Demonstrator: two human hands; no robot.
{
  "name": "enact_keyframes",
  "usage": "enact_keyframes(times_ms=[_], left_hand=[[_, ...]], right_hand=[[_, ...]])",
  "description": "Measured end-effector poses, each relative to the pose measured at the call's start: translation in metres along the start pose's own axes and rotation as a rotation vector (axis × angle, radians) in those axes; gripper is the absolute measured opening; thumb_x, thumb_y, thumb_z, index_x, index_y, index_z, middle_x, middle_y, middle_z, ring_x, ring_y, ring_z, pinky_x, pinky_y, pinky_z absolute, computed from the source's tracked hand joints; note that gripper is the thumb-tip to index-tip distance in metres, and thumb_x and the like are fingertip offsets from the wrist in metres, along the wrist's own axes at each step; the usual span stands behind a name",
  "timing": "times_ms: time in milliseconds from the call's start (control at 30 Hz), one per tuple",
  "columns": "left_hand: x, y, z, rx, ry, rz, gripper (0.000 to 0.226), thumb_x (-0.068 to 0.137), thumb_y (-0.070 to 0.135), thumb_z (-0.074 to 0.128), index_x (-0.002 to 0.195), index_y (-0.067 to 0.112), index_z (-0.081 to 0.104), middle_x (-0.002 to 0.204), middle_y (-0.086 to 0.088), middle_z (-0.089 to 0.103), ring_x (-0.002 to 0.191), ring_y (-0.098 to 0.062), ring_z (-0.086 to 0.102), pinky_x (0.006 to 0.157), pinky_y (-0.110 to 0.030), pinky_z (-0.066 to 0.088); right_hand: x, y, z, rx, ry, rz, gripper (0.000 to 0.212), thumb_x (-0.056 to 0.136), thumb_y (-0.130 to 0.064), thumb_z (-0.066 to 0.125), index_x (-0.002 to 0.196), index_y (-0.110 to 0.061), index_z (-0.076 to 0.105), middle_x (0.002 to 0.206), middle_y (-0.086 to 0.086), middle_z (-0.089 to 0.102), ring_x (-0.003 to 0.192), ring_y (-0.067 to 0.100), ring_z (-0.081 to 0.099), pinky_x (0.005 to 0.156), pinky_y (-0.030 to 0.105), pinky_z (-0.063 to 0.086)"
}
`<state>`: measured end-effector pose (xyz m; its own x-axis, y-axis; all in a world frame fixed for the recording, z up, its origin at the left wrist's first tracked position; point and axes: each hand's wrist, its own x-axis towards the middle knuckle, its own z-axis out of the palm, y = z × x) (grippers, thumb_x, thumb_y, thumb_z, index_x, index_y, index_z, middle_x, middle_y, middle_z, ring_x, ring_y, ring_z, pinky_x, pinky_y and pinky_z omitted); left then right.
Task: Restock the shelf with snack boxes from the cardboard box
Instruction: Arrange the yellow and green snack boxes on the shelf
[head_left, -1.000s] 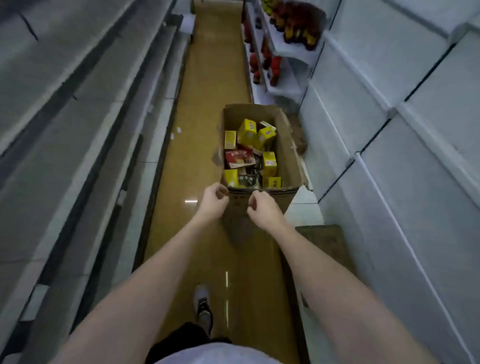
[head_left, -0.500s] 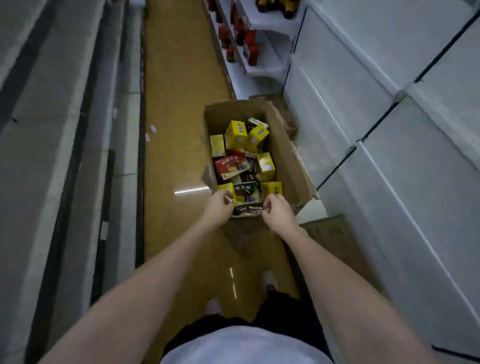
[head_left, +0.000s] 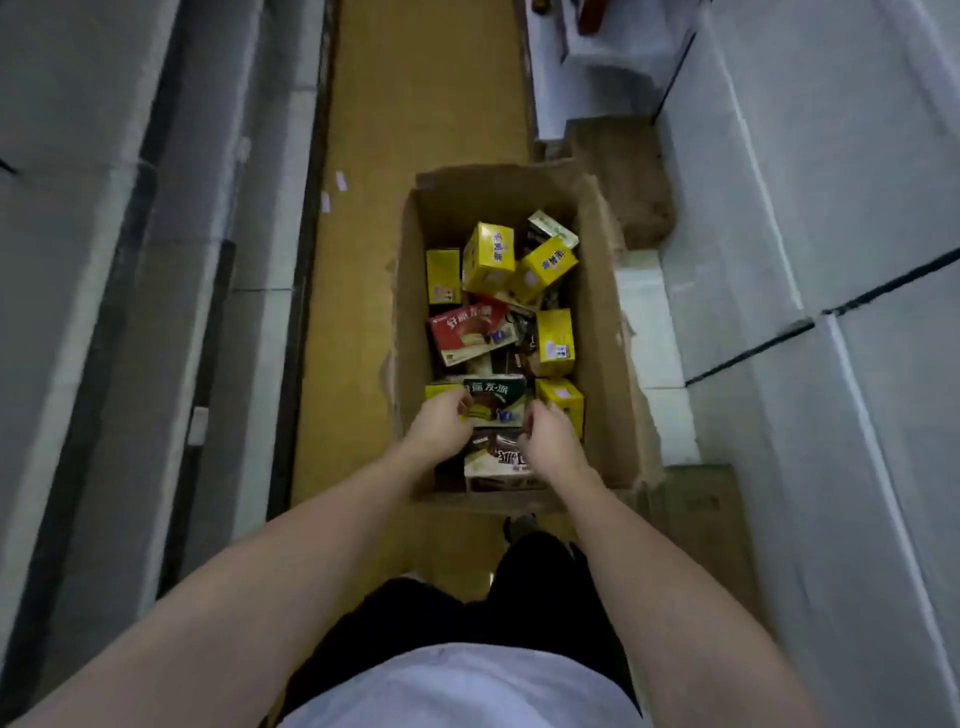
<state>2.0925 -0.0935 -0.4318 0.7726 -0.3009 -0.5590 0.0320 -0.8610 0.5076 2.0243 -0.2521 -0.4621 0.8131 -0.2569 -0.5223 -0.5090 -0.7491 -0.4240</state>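
An open cardboard box (head_left: 600, 332) stands on the aisle floor in front of me, holding several snack boxes: yellow ones (head_left: 489, 258), a red one (head_left: 470, 332), a green one (head_left: 496, 400) and a brown-and-white one (head_left: 498, 460). Both my hands are inside the box at its near end. My left hand (head_left: 441, 423) curls its fingers over the green box's left edge. My right hand (head_left: 550, 434) curls its fingers at the green box's right edge. The green box lies on the other boxes.
White shelves (head_left: 810, 218) run along the right side and grey shelves (head_left: 78, 249) along the left. A narrow yellow-brown floor strip (head_left: 410, 93) runs ahead. Flattened cardboard (head_left: 621, 176) lies beyond the box, another piece (head_left: 698, 512) to its right near my feet.
My hands have left the cardboard box's near rim and gone inside, closing on the green snack box. I have stepped closer and look more steeply down.
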Motion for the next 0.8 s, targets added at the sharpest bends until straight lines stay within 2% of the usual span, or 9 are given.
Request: enact_keyframes(times_ms=[133,200,300,433,500,633,733,800], left_hand=[[0.041,0.010,0.022,-0.002,-0.021,-0.069,0.027,0.089,0.011,0.056,0.115,0.006,0.059,0.112,-0.013,0.065,0.105,-0.032,0.061,0.084,-0.037,0.051],[0.050,0.014,0.030,0.034,-0.081,-0.084,0.028,0.088,0.009,0.056,0.116,0.005,0.058,0.113,-0.015,0.065,0.107,-0.033,0.061,0.086,-0.040,0.051],[0.073,0.016,0.040,0.045,-0.115,-0.123,0.031,0.088,0.006,0.055,0.118,0.004,0.057,0.116,-0.016,0.063,0.109,-0.033,0.060,0.088,-0.038,0.050],[0.108,0.004,0.047,0.081,-0.094,-0.134,0.021,0.082,0.003,0.053,0.103,0.008,0.057,0.110,-0.016,0.062,0.106,-0.035,0.059,0.085,-0.040,0.050],[0.129,-0.004,0.052,0.142,-0.102,-0.126,0.018,0.082,0.005,0.051,0.098,0.010,0.054,0.108,-0.017,0.060,0.105,-0.035,0.058,0.083,-0.039,0.049],[0.166,-0.012,0.062,0.351,-0.124,-0.059,0.033,0.086,0.010,0.056,0.119,0.008,0.056,0.119,-0.014,0.058,0.113,-0.032,0.055,0.090,-0.039,0.045],[0.189,-0.018,0.069,0.653,-0.188,-0.021,0.048,0.090,0.022,0.059,0.135,0.014,0.046,0.132,-0.009,0.053,0.126,-0.029,0.046,0.103,-0.041,0.037],[0.201,-0.023,0.073,0.769,-0.246,-0.022,0.051,0.093,0.023,0.055,0.142,0.017,0.040,0.139,-0.009,0.049,0.133,-0.029,0.040,0.107,-0.042,0.034]], right_hand=[[0.047,0.014,0.001,-0.026,-0.082,-0.061,0.030,0.085,-0.014,0.067,0.111,-0.006,0.056,0.114,0.014,0.056,0.110,0.033,0.054,0.091,0.037,0.045],[0.057,0.015,0.003,-0.060,-0.106,-0.077,0.037,0.085,-0.016,0.069,0.118,-0.006,0.054,0.120,0.013,0.054,0.115,0.031,0.051,0.097,0.037,0.043],[0.086,0.019,0.010,-0.098,-0.151,-0.104,0.038,0.089,-0.013,0.062,0.125,-0.007,0.052,0.126,0.012,0.051,0.119,0.030,0.048,0.098,0.038,0.042],[0.121,0.021,0.021,-0.151,-0.205,-0.162,0.039,0.092,-0.011,0.059,0.130,-0.006,0.050,0.131,0.014,0.049,0.120,0.031,0.046,0.100,0.039,0.041],[0.139,0.022,0.028,-0.176,-0.207,-0.187,0.047,0.091,-0.010,0.059,0.136,-0.005,0.047,0.137,0.015,0.046,0.123,0.032,0.045,0.103,0.039,0.040],[0.174,0.025,0.050,-0.252,-0.201,-0.241,0.050,0.086,-0.010,0.064,0.134,-0.005,0.048,0.137,0.014,0.048,0.125,0.032,0.044,0.104,0.038,0.040],[0.195,0.027,0.063,-0.352,-0.242,-0.242,0.056,0.087,-0.019,0.067,0.137,-0.010,0.044,0.140,0.010,0.047,0.130,0.030,0.042,0.104,0.041,0.037],[0.204,0.029,0.069,-0.419,-0.256,-0.232,0.061,0.088,-0.023,0.067,0.142,-0.014,0.040,0.145,0.008,0.043,0.135,0.032,0.036,0.109,0.045,0.033]])
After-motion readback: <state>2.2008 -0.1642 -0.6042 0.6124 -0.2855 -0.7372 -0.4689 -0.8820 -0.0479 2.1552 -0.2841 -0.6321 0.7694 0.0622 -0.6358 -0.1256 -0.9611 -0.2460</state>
